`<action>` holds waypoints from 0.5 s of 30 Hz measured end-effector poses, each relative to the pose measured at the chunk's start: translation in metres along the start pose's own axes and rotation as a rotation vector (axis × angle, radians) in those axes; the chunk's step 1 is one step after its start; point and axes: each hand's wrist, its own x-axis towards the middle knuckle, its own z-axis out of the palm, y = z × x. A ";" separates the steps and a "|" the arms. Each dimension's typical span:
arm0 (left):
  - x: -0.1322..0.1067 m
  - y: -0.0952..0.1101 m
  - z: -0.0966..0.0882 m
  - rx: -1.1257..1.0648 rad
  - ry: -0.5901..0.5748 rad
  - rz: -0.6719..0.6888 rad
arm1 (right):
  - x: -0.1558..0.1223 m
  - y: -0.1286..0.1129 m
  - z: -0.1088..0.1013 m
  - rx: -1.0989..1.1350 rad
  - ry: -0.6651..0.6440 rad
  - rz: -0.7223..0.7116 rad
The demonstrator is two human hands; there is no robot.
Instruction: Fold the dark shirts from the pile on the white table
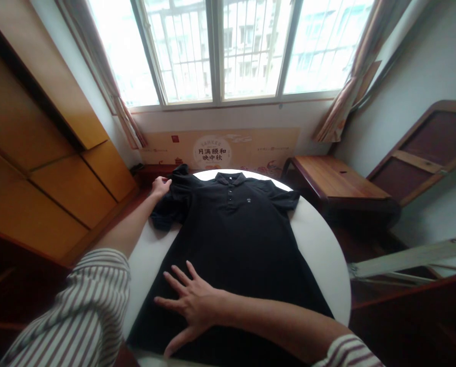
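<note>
A black polo shirt point(243, 239) lies spread front side up on a round white table point(329, 260), its collar toward the window. My left hand point(161, 186) is closed on the edge of the sleeve at the left, fingers pinching the cloth. Over the lower left part of the shirt, my right hand point(193, 303) lies flat with its fingers spread. Beside the left sleeve is a bunched dark cloth point(166, 214), partly covered by the shirt; its kind I cannot make out.
Behind the table a printed cardboard panel point(250, 145) stands under the window. At the right are a wooden side table point(338, 176) and a leaning wooden frame point(430, 148). Wooden cabinets point(71, 183) line the left wall.
</note>
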 end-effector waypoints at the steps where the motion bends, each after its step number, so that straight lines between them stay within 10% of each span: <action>1: 0.000 -0.001 0.003 -0.002 -0.005 -0.004 | 0.001 -0.008 0.006 -0.043 0.027 -0.005; 7: -0.003 0.006 0.010 -0.011 0.010 -0.016 | 0.012 -0.042 0.044 -0.390 0.134 -0.188; 15: -0.011 0.028 -0.003 0.045 0.063 0.029 | -0.001 -0.054 0.053 -0.295 0.195 -0.172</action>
